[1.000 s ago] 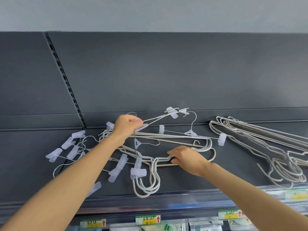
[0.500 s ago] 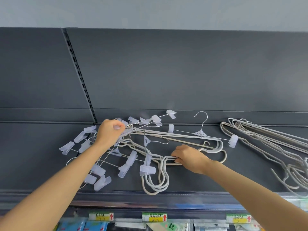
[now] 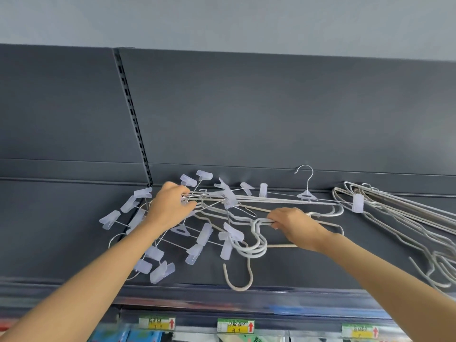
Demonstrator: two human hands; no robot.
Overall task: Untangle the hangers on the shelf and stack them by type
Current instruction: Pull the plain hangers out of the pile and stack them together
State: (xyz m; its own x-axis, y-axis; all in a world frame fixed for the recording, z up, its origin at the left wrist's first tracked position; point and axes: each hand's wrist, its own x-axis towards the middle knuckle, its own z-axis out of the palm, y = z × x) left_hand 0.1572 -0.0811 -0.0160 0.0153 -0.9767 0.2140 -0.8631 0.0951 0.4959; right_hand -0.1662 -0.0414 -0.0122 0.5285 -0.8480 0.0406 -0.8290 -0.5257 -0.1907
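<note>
A tangle of hangers lies on the dark shelf (image 3: 296,267). On its left are several wire clip hangers (image 3: 197,239) with translucent plastic clips. My left hand (image 3: 170,206) grips the thin wire rods of these clip hangers near the back wall. White coated hangers (image 3: 249,248) lie in the middle, their hooks pointing toward the front edge. My right hand (image 3: 293,224) grips the necks of these white hangers. One more clip hanger (image 3: 306,195) lies along the back with its hook against the wall.
A stack of white coated hangers (image 3: 407,218) lies at the right of the shelf. A slotted upright (image 3: 133,119) runs up the back panel at left. Price labels (image 3: 235,326) line the front rail below.
My left hand has drawn the clip hangers a little left and up, spreading their clips. One beige hook now hangs free below the white bunch. My right hand keeps its grip.
</note>
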